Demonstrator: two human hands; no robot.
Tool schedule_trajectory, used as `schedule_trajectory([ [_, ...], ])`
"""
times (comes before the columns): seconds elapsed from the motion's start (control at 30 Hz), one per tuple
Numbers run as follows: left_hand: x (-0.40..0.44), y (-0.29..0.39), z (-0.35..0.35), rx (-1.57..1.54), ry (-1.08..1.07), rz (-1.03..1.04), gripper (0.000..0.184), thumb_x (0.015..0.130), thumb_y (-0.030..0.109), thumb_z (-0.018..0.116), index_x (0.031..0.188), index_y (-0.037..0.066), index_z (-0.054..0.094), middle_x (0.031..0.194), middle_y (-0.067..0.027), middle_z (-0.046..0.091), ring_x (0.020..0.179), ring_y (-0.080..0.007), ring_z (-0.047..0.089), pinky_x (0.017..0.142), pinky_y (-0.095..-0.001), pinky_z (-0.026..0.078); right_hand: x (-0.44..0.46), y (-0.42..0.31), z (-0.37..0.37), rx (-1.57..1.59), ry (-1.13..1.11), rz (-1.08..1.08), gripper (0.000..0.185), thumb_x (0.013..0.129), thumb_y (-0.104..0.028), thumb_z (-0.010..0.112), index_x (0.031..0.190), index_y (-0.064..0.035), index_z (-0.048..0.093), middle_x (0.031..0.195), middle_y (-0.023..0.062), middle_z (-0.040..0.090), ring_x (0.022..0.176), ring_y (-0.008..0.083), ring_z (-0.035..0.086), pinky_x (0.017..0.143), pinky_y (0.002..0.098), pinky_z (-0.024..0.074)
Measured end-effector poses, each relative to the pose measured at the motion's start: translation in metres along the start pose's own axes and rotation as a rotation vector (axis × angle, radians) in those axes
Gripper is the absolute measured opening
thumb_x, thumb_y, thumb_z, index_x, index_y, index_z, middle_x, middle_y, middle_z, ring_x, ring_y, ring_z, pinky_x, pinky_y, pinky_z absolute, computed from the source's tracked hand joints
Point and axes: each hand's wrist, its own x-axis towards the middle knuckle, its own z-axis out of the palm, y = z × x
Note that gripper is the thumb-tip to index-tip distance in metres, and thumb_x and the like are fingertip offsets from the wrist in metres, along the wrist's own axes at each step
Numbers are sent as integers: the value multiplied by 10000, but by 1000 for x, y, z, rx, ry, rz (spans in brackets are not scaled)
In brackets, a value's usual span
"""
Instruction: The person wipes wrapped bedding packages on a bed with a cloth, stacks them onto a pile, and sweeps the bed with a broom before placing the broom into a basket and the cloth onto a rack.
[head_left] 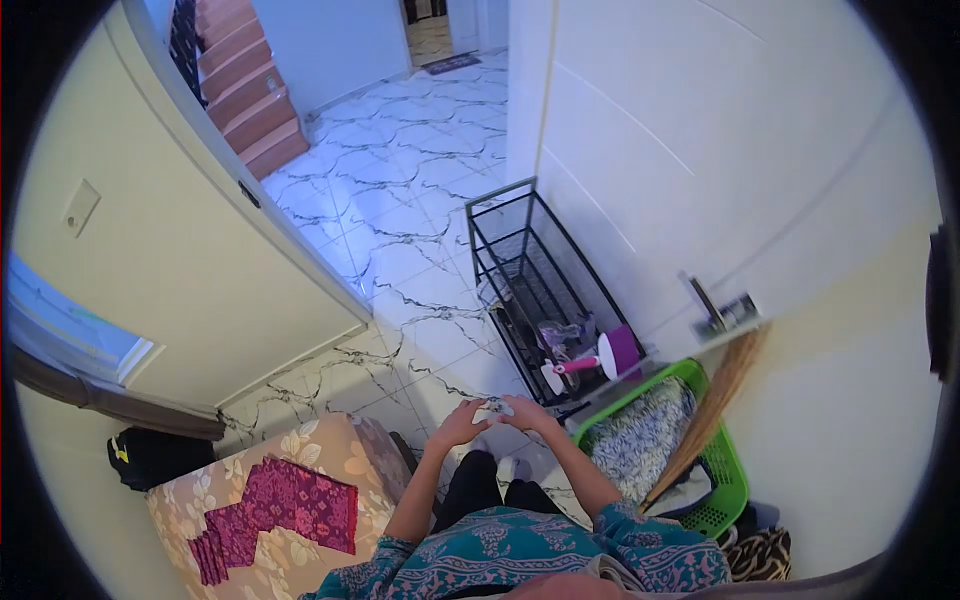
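Both of my hands are raised in front of my body at the lower middle of the head view. My left hand (461,424) has its fingers apart and curved toward the other hand, with nothing in it. Opposite it, my right hand (527,414) is also open and empty, its fingertips close to those of the left. The marble-patterned floor (435,345) shows between and beyond them. To the right of my right hand stands a green basket (735,480) with patterned cloth (650,430) inside.
A black wire rack (530,250) holds a purple-and-white item (618,352). A straw broom (705,420) leans across the basket. Maroon cloths (300,500) lie on a floral-covered bed (335,440) at lower left. Stairs (245,90) rise beyond the doorway; a door (640,130) stands right.
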Motion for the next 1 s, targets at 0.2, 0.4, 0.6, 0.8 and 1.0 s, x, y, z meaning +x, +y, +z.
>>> schedule_trajectory([
  [0.2, 76, -86, -45, -49, 84, -84, 597, 803, 371, 625, 1286, 70, 446, 1223, -241, 463, 1118, -395, 488, 931, -426, 419, 131, 9, -1, -78, -12, 147, 720, 765, -424, 624, 1380, -192, 330, 1289, 204, 412, 1139, 401, 468, 912, 517, 403],
  [0.4, 178, -162, -104, -15, 118, -132, 576, 809, 363, 615, 1280, 75, 452, 1240, -226, 460, 1125, -391, 486, 934, -446, 419, 281, 40, -2, -151, 72, 283, 729, 755, -361, 632, 1391, -206, 311, 1399, 205, 289, 1231, 410, 375, 949, 569, 343],
  [0.6, 271, -235, -125, -12, 125, -159, 564, 815, 364, 610, 1281, 91, 449, 1265, -214, 447, 1144, -381, 475, 935, -448, 421, 399, 105, 14, -320, 14, 474, 617, 787, -271, 569, 1370, -226, 371, 1468, 200, 175, 1318, 426, 237, 1008, 580, 258],
  [0.8, 352, -299, -111, -59, 125, -122, 541, 833, 352, 593, 1283, 90, 446, 1282, -212, 433, 1154, -375, 468, 933, -447, 423, 477, 188, 35, -483, 43, 507, 533, 802, -281, 553, 1325, -265, 451, 1504, 173, 66, 1346, 437, 131, 1055, 559, 187],
  [1.0, 367, -317, -98, -54, 65, -139, 538, 840, 351, 588, 1279, 77, 445, 1272, -211, 443, 1129, -370, 489, 925, -442, 429, 495, 210, 32, -328, 175, 525, 525, 773, -226, 600, 1268, -107, 473, 1469, 125, 179, 1294, 441, 236, 1028, 515, 279],
])
